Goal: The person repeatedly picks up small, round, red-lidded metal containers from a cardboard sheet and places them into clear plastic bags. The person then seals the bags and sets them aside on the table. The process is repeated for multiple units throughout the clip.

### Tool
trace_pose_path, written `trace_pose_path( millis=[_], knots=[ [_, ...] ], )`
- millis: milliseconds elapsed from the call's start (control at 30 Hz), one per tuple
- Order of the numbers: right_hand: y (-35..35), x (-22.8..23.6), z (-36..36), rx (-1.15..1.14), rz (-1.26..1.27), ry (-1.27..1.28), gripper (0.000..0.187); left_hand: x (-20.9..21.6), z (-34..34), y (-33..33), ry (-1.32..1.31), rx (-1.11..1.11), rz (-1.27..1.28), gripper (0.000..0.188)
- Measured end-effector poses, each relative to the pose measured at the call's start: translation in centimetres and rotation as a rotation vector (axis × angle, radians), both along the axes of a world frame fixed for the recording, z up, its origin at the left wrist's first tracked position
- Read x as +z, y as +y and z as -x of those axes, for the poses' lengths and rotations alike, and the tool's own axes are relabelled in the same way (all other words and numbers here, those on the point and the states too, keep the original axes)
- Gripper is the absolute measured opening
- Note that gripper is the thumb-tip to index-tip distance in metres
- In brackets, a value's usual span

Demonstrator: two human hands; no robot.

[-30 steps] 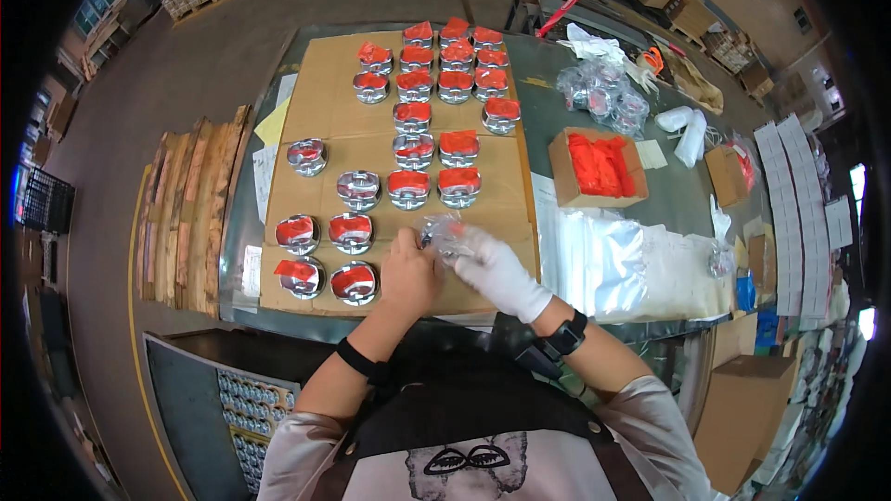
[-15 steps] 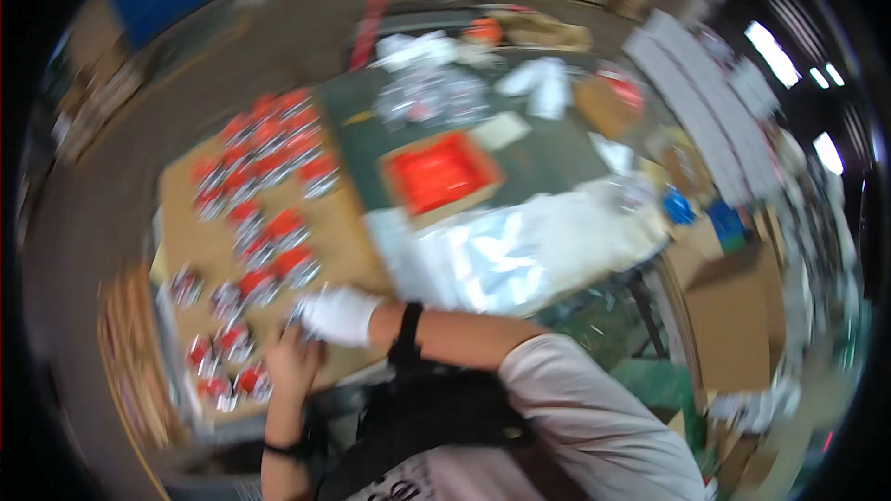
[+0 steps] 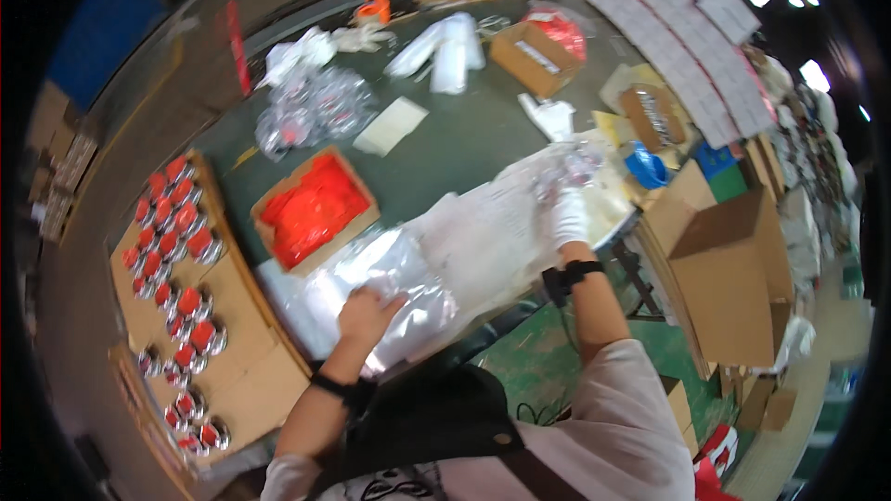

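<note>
Landmark: cardboard box (image 3: 338, 240) of red film, on the dark green table (image 3: 464, 153).
Left hand (image 3: 367, 317): bare, below the box, on clear plastic sheets (image 3: 415, 269); thumb and fingers apart.
Right hand (image 3: 568, 221): white-gloved, well right of the box, at a clear plastic bundle (image 3: 577, 165); grip cannot be told.
Metal parts (image 3: 207, 339): red-topped, left of the box.
Floor (image 3: 520, 373): green, box's lower right.
</note>
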State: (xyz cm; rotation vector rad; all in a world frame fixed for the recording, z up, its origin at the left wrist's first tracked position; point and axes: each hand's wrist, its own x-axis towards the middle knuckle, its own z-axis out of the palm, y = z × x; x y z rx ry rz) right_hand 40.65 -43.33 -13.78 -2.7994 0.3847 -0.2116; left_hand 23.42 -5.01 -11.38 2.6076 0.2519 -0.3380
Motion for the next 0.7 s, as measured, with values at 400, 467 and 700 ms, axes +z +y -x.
trace_pose_path(
  millis=[400, 467, 700],
  knots=[
    [24.5, 9.4, 11.1, 0.826, -0.838, 0.607, 0.022, 4.8, 6.3, 7.4, -0.364, 0.156, 0.393, 0.011],
    [28.3, 11.6, 12.7, 0.646, -1.045, 0.709, 0.018, 6.4, 8.4, 10.3, -0.477, 0.293, 0.441, 0.011],
    [40.2, 14.2, 19.0, 0.875, -1.032, 0.542, 0.007, 11.0, 18.3, 19.2, -0.667, 0.28, 0.383, 0.018]
  ],
)
